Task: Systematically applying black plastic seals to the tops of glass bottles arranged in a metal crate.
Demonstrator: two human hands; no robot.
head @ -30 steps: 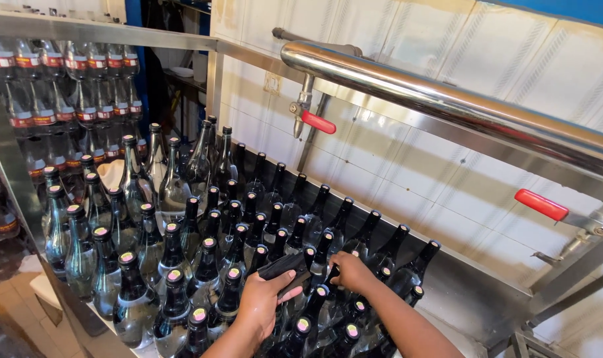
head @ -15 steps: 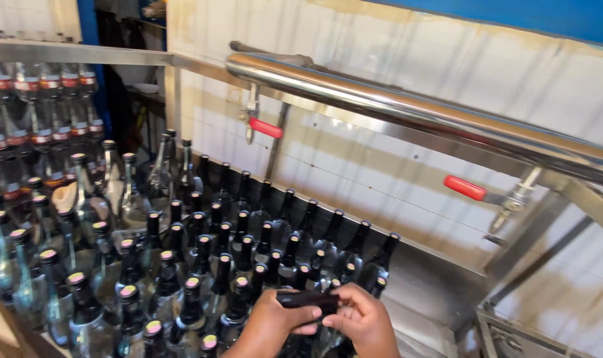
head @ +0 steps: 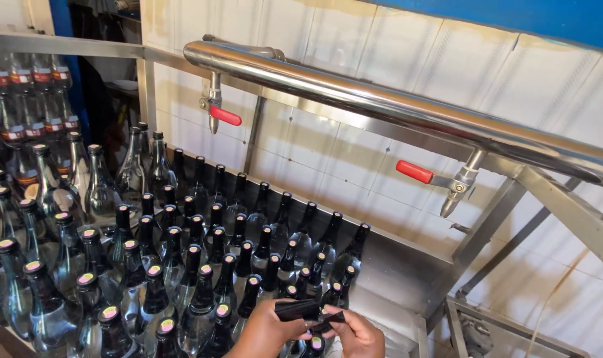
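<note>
Left hand [head: 265, 330] and right hand [head: 356, 333] sit at the bottom edge of the head view, together gripping a bundle of black cap sleeves [head: 307, 311] pinched between their fingers. The bundle hangs just above the capped glass bottles [head: 182, 278] crowding the steel trough [head: 394, 272]. Overhead runs a steel pipe [head: 381, 99] with a near red-handled tap [head: 417, 172] and a far red-handled tap [head: 222, 114].

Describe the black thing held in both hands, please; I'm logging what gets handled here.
The black sleeve stack looks like thin, glossy plastic, flattened and lying roughly level. The left hand grips its left end, while the right hand pinches its narrower right end. It sits just above the capped bottles at the frame's bottom.
</note>
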